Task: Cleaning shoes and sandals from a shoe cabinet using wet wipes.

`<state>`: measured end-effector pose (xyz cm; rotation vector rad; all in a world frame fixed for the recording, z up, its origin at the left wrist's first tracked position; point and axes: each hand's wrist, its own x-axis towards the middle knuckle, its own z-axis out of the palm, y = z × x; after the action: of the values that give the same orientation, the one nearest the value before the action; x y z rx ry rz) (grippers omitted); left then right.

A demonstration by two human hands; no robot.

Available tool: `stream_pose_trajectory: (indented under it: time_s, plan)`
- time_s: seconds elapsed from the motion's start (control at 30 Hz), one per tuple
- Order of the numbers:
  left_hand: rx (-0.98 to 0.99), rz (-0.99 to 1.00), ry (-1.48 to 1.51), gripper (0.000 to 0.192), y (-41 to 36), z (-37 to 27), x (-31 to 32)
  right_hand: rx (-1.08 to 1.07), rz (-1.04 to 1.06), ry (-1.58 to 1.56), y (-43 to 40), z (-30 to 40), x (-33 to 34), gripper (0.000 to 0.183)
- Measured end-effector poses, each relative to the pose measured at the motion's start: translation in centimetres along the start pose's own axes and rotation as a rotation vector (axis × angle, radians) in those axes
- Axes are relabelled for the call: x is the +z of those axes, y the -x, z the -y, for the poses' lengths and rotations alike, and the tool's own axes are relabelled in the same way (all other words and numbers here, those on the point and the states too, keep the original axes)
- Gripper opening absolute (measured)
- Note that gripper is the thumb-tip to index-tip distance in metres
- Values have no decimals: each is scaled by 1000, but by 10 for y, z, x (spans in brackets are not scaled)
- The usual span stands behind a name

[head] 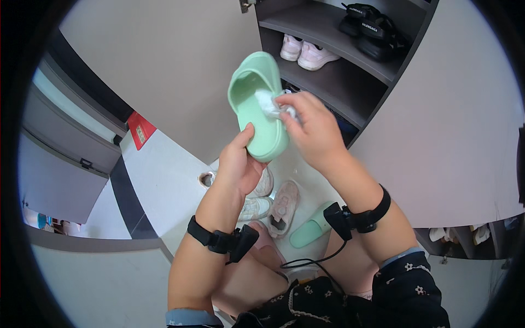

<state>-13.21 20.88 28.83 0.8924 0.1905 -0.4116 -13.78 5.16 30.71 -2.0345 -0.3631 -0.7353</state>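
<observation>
My left hand (244,164) grips a mint-green closed-toe slipper (262,139) by its heel, thumb on the insole and the fingers underneath. The slipper is raised in front of me with its toe pointing away. Pinched in my right hand (313,123) is a crumpled white tissue or cloth (268,104), which lies against the slipper's inside, by the opening of the toe part. On the floor beneath, a second mint-green slipper (309,233) stands near my right leg.
Ahead is an open shoe cabinet (328,84) holding pale pink sneakers (316,56) and black sandals (373,30). Its door (172,61) stands at the left. Several worn sneakers (284,205) lie on the tiled floor. A cable (303,263) hangs from a black wrist strap (369,215). A red paper (140,129) lies at left.
</observation>
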Motion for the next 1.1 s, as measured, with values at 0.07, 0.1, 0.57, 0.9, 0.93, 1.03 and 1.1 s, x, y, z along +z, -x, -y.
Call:
stream_pose_trajectory:
  time_s: [0.07,0.1,0.57,0.9,0.93,1.03,1.1]
  plan:
    - [-62,-23,62,36,-1,-4,0,-36,68,-12,2,1,2,20]
    - [-60,-24,65,36,-3,-6,-3,-39,71,-13,0,0,-1,20]
    - [102,48,216,31,-14,1,-15,-432,26,98,18,29,22,30]
    - [-16,-60,219,31,1,-22,-16,-165,46,112,13,12,-2,23]
    - [-19,-78,186,30,2,-24,-20,3,26,6,8,10,-8,21]
    - [-53,-50,152,26,6,-25,-14,286,-18,-175,-6,4,-26,19]
    - [-118,98,74,28,6,-21,-16,332,-122,-398,-12,-4,-32,19]
